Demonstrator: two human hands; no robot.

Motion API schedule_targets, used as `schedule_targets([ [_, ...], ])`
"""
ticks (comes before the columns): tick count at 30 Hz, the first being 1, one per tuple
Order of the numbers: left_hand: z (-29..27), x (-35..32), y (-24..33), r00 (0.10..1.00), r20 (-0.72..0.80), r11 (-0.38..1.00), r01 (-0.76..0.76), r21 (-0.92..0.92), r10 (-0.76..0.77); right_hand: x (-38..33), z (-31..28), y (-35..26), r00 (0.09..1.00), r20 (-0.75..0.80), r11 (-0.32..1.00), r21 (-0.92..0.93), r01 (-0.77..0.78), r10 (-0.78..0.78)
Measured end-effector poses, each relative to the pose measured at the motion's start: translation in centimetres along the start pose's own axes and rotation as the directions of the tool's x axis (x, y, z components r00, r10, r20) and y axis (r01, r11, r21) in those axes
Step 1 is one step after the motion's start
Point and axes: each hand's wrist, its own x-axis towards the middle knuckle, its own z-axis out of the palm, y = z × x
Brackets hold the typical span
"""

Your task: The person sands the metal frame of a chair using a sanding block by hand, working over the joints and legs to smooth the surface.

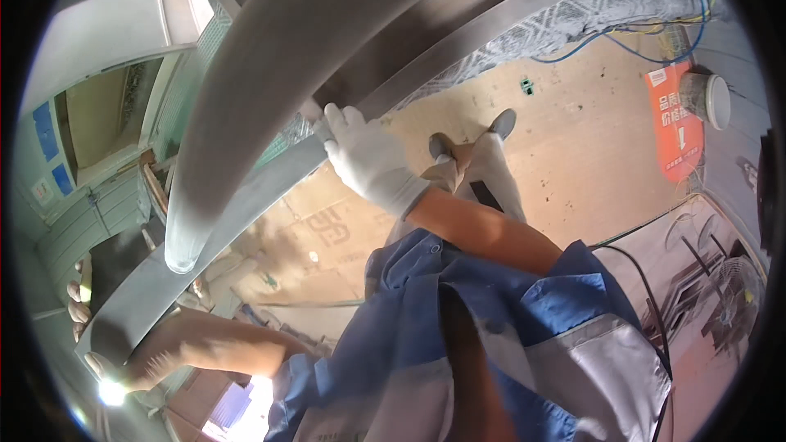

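Note:
A long curved grey strip sweeps from the lower left toward the upper right. My right hand, in a white glove, is closed on its edge near the middle, fingers bent over the rim. At the far left end, my left hand reaches beneath the strip; its curled fingertips show past the far side and the thumb lies by the end. A bright light glares beside that hand. Above the strip hangs a broad, smooth grey curved piece with a rounded lower tip, blurred and close to view.
Brown protective sheeting covers the floor, where my feet stand. An orange-red printed sheet and a white bucket are at the right. Blue and yellow wires hang at the upper right. A wire-guarded fan stands lower right.

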Motion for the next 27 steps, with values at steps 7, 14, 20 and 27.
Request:
schedule_targets([
  [7,0.4,-0.9,0.8,0.994,-0.094,0.998,0.055,0.007,-0.054,0.7,0.1,1.2,0.923,0.252,0.873,-0.324,0.365,-0.293],
  [14,-0.5,-0.2,0.1,0.987,-0.066,0.982,0.134,-0.132,-0.144,0.1,-0.9,-0.3,0.996,0.084,0.999,0.023,-0.041,0.039],
  [20,0.1,-1.1,0.3,0.969,-0.091,0.963,0.213,-0.164,-0.230,1.1,-4.5,1.7,0.976,-0.210,0.993,0.113,-0.038,0.061],
  [27,0.5,-1.3,0.9,0.962,-0.137,0.968,0.224,-0.112,-0.238,-1.3,0.3,1.9,0.996,-0.063,0.976,0.207,0.073,-0.061],
])
